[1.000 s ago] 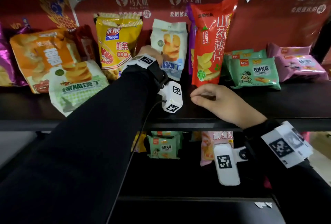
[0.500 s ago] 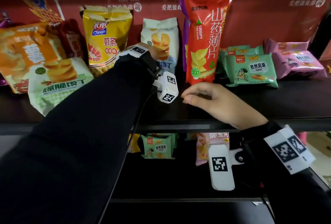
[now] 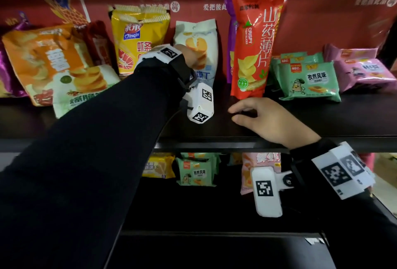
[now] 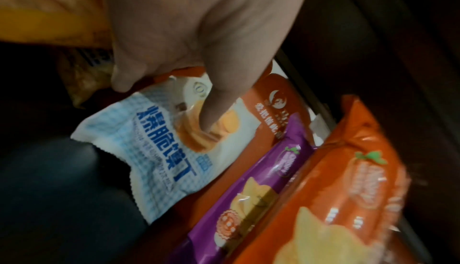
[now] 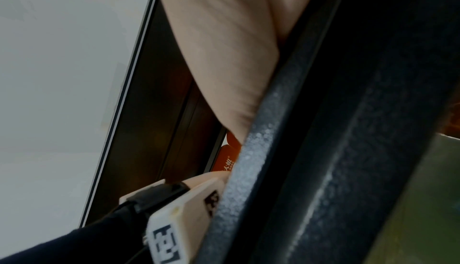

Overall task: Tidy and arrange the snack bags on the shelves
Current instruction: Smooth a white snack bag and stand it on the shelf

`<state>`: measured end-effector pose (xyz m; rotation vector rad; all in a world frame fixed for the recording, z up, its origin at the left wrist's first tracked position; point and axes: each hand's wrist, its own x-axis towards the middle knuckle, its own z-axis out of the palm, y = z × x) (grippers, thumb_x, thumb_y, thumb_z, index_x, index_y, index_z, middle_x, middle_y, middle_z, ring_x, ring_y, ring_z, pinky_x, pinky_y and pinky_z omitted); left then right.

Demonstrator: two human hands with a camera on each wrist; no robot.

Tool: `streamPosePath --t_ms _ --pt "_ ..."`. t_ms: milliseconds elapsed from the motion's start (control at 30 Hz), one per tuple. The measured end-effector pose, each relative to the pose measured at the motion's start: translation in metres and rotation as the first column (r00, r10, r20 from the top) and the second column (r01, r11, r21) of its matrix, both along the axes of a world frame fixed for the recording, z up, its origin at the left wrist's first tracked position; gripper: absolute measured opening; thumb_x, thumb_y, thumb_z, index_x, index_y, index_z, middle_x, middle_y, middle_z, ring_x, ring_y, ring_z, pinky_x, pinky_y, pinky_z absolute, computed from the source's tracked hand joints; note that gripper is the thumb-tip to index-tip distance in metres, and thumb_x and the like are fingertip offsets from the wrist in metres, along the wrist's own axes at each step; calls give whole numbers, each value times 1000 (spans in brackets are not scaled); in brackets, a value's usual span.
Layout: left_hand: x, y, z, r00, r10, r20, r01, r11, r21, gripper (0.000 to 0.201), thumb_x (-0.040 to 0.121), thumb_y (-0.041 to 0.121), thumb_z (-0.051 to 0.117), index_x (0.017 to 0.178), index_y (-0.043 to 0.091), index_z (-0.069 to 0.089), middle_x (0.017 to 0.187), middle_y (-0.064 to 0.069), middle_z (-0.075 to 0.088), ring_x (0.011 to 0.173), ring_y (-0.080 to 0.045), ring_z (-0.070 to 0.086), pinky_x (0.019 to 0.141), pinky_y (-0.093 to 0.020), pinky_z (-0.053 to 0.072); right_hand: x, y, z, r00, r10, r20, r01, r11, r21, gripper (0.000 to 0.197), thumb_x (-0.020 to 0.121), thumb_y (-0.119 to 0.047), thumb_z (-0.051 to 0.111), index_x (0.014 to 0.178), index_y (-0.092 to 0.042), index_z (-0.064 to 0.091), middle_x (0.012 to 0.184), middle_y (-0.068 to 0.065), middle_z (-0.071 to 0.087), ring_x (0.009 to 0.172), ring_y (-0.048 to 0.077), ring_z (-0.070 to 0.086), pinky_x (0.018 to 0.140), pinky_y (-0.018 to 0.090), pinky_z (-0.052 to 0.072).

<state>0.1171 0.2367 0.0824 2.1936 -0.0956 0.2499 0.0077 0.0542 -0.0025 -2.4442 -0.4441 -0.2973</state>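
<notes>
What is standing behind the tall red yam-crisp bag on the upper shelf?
A purple snack bag stands behind the tall red yam-crisp bag; only its left edge shows in the head view, the rest is covered.

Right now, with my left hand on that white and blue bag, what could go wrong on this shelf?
1. The left hand pinches the white and blue bag with thumb and fingers only; the slick bag might slip.
2. The tall red yam chip bag stands close beside it, leaning on the backboard; a nudge could topple it.
3. The purple bag wedged between them might get dragged along.
</notes>
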Motion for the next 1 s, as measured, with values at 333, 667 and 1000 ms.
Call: streamPosePath --t_ms 333,667,1000 --pt "-94 108 4 886 292 360 -262 956 -132 42 76 34 74 111 13 63 111 -10 62 93 -21 61 76 -32 49 7 23 -2 994 -92 55 97 990 -103 22 93 -30 57 112 -23 67 124 -1 63 118 17 54 91 22 37" --pt "-128 171 -55 796 603 52 -598 797 -83 99 81 45 71 150 8 9 151 -15 29 136 -31 36 104 -35 34 3 37 -4 993 -83 89 93 990 -105 26 92 -36 57 111 -22 67 123 2 64 117 26 55 100 42 43" --pt "-156 192 -42 784 621 -10 -617 777 -125 78 68 43 83 129 10 46 119 -4 62 86 -17 62 57 -29 53 -3 32 -4 995 -87 57 90 995 -46 24 89 -44 59 106 -30 67 117 -5 66 113 19 57 93 37 46"
